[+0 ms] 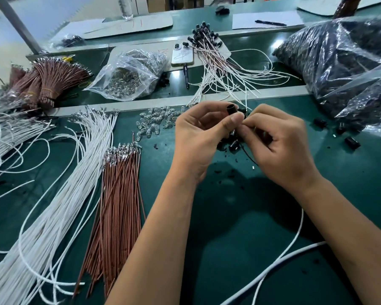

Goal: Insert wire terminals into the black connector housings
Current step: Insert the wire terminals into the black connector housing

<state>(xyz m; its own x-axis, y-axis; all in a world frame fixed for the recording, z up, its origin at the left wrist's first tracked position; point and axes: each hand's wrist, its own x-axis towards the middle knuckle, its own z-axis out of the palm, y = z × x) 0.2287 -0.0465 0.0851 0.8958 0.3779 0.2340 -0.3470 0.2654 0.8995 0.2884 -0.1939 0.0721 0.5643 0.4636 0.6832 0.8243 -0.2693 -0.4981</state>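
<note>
Step in hand: pushing a wire end into a small black round plastic housing (231,108). Held up over the dark green tabletop (229,216), pinched between thumb and curled fingers of the left hand (198,137). Right hand (279,146) just beside the housing, touching the left thumb, fingers curled tight as if pinching something thin. Maybe a wire tip in that pinch, but too hidden by fingers to be sure. A thin dark wire (249,158) hanging down below the housing, under the right hand. A few more black housings (232,144) bunched right under the held one, seemingly tucked in the left hand's lower fingers.

Left of the housing: a flat bunch of brown wires with shiny metal tips (119,194), and further left a big bunch of white wires (59,194). Just left and a bit beyond the housing: a scatter of tiny clear glass bulbs (156,122). Beyond the housing: a pile of finished white wires with black caps (218,62). Right of the housing: loose black housings (352,143) and a big clear bag full of black parts (339,53).

Next move, by guess: line the tip up with the hole, push straight in till snug, no bending. Then a gentle tug to check, put it with the finished pile, and pick a fresh wire from the bunch to the left.
</note>
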